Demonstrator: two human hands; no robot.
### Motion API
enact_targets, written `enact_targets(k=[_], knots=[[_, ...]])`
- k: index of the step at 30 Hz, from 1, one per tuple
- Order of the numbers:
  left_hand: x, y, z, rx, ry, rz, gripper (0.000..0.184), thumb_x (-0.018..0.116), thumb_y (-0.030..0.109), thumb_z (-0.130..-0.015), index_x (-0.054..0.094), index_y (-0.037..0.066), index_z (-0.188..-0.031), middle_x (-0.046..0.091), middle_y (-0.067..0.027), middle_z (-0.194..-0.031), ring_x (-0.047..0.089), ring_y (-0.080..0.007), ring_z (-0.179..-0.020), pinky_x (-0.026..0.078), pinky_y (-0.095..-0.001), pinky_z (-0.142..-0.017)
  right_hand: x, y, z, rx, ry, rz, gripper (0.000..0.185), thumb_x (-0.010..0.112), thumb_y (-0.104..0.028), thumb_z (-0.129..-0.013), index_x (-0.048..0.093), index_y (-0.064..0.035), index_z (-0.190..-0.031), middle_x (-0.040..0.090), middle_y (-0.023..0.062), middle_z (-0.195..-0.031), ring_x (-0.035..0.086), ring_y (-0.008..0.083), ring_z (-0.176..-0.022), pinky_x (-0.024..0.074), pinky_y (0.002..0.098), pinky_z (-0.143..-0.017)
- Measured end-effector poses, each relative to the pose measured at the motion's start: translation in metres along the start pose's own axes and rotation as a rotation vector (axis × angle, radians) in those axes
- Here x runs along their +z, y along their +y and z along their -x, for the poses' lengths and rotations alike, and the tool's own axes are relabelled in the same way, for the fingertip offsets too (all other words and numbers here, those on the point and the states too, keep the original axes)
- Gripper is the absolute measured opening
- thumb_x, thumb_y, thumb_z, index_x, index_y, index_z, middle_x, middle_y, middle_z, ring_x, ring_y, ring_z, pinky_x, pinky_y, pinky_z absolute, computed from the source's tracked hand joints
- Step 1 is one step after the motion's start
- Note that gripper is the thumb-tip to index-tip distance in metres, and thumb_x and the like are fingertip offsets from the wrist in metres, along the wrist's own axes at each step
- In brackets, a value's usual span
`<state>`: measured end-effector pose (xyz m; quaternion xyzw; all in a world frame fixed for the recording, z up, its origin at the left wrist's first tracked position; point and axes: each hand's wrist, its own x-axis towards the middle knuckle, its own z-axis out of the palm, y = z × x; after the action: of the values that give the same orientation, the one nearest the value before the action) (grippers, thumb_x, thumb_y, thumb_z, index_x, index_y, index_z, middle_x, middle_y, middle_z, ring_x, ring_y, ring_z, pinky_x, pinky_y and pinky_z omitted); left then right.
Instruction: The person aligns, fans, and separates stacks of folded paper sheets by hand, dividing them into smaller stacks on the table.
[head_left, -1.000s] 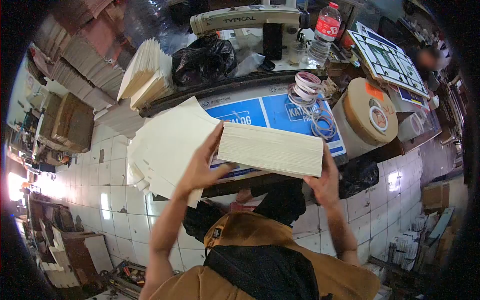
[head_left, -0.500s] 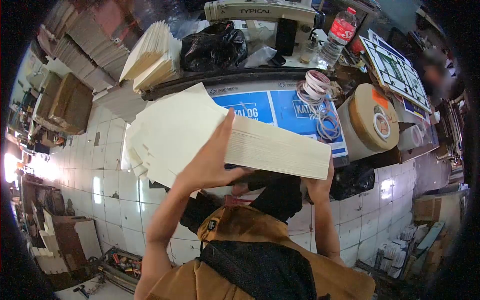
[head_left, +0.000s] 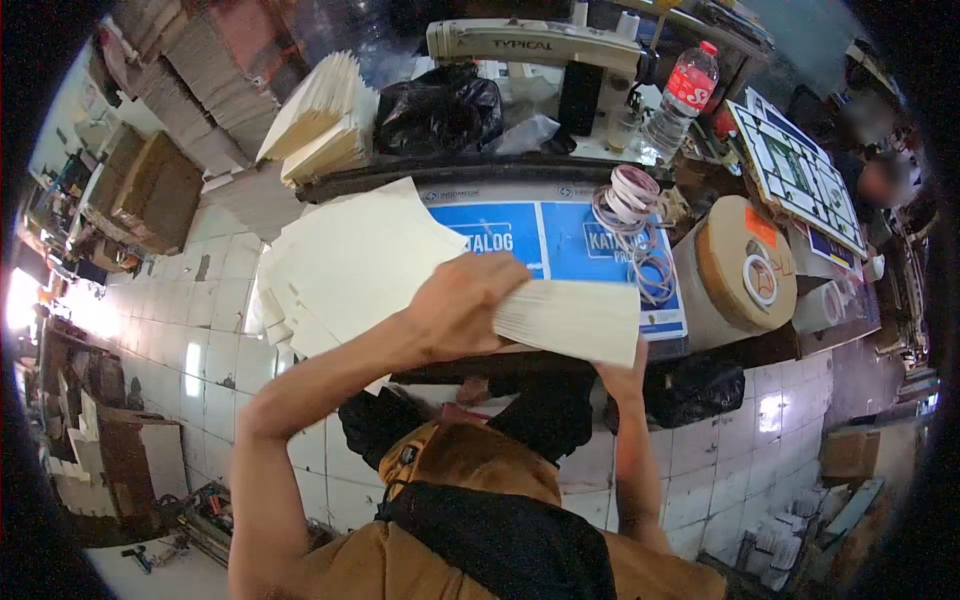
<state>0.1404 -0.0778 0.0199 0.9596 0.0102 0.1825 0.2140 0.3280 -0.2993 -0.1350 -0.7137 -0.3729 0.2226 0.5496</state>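
Note:
A thick stack of cream paper (head_left: 575, 318) is held between my two hands over the table's front edge. My left hand (head_left: 468, 300) wraps over the stack's left end, its fingers bent round it. My right hand (head_left: 625, 375) grips the lower right corner from below, with most of its fingers hidden behind the paper. Left of the stack, loose cream sheets (head_left: 355, 262) lie fanned out on the table. Behind it lie blue printed catalog sheets (head_left: 490, 235), with rolls of pale tape (head_left: 628, 200) on their right part.
A sewing machine (head_left: 530, 42), black plastic bag (head_left: 440, 108) and bottle (head_left: 688, 95) stand at the back. Folded cream paper (head_left: 325, 120) is at the back left. A large round roll (head_left: 735, 265) sits right. A blurred person (head_left: 885, 180) is at the far right.
My left hand has turned over onto the stack's left end and closed round it. The stack is tilted differently and shows its fanned sheets. The view has shifted slightly.

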Motion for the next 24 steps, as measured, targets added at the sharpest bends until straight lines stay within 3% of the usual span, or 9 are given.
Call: enact_targets(k=[3,4,5,10,14,18,21,23,24], knots=[[-0.002,0.012,0.004,-0.347,0.268,0.249,0.053,0.086,0.025,-0.068,0.061,-0.001,-0.107,0.068,-0.0134,-0.094,0.067,-0.0227,-0.088,0.053,-0.036,-0.079,0.016,-0.028,-0.013,-0.185,0.255,-0.574,0.08,0.082,-0.015,-0.074,0.038,-0.004,-0.14,0.053,0.0122,-0.134,0.052,0.0232,-0.122,0.0486,0.0367,-0.096],[0.006,0.015,0.003,-0.477,0.32,0.375,0.054,0.087,0.027,-0.073,0.061,-0.002,-0.111,0.07,-0.0143,-0.095,0.067,-0.0191,-0.088,0.053,-0.0328,-0.08,0.018,-0.034,-0.011,0.097,0.138,-0.617,0.096,0.086,-0.016,-0.071,0.026,-0.0053,-0.146,0.047,0.0113,-0.137,0.047,0.025,-0.128,0.045,0.0392,-0.103],[0.009,0.02,-0.002,-0.626,0.309,0.47,0.052,0.084,0.027,-0.076,0.061,-0.003,-0.111,0.069,-0.0139,-0.096,0.066,-0.0209,-0.088,0.053,-0.0338,-0.079,0.029,-0.007,-0.012,-0.063,0.011,-0.652,0.085,0.083,-0.012,-0.075,0.033,-0.0052,-0.143,0.049,0.0118,-0.134,0.046,0.0234,-0.128,0.0471,0.0368,-0.099],[0.055,0.004,-0.016,-1.048,0.382,1.266,0.056,0.081,0.03,-0.078,0.059,-0.006,-0.116,0.068,-0.0124,-0.099,0.065,-0.0178,-0.084,0.053,-0.0317,-0.074,0.012,-0.068,-0.037,0.073,0.111,-0.48,0.059,0.078,-0.019,-0.083,0.05,0.0011,-0.13,0.063,0.0122,-0.115,0.063,0.0191,-0.102,0.0534,0.0317,-0.081],[0.088,-0.006,0.025,-0.778,0.064,0.966,0.083,0.078,0.029,-0.083,0.034,-0.006,-0.144,0.054,-0.0191,-0.135,0.053,-0.024,-0.123,0.043,-0.038,-0.105,-0.007,-0.033,-0.062,0.336,0.005,-0.482,0.052,0.078,-0.023,-0.083,0.058,0.0049,-0.122,0.067,0.0149,-0.11,0.065,0.0188,-0.095,0.0523,0.032,-0.082],[0.011,0.054,0.093,-0.373,-0.079,0.863,0.094,0.081,0.034,-0.08,0.027,0.001,-0.15,0.046,-0.0217,-0.141,0.051,-0.0286,-0.125,0.042,-0.0403,-0.106,-0.012,-0.006,-0.068,0.318,-0.033,-0.233,0.06,0.079,-0.029,-0.082,0.056,0.0075,-0.123,0.066,0.0159,-0.111,0.064,0.0216,-0.099,0.051,0.0338,-0.085],[-0.069,0.054,0.136,-0.365,0.071,0.916,0.088,0.085,0.028,-0.076,0.038,0.002,-0.146,0.052,-0.0136,-0.138,0.053,-0.0252,-0.123,0.042,-0.0378,-0.103,-0.012,-0.051,-0.065,0.386,-0.051,0.163,0.056,0.078,-0.037,-0.083,0.063,0.0062,-0.114,0.07,0.0168,-0.102,0.066,0.0229,-0.094,0.0509,0.0354,-0.084],[-0.092,0.024,0.168,-0.397,0.486,0.681,0.079,0.077,0.038,-0.08,0.044,0.002,-0.142,0.057,-0.0128,-0.131,0.056,-0.0239,-0.117,0.044,-0.0369,-0.1,-0.007,-0.058,-0.058,0.136,0.072,0.51,0.053,0.078,-0.04,-0.082,0.066,0.0039,-0.11,0.071,0.0161,-0.095,0.067,0.025,-0.091,0.0509,0.0365,-0.082],[-0.104,-0.001,0.179,-0.549,0.683,0.729,0.074,0.068,0.047,-0.085,0.046,0.001,-0.14,0.058,-0.013,-0.129,0.057,-0.0227,-0.114,0.044,-0.0354,-0.098,-0.001,-0.077,-0.056,0.292,0.055,0.673,0.055,0.078,-0.04,-0.082,0.065,0.0019,-0.115,0.07,0.0164,-0.102,0.066,0.0274,-0.093,0.0507,0.0366,-0.083]])
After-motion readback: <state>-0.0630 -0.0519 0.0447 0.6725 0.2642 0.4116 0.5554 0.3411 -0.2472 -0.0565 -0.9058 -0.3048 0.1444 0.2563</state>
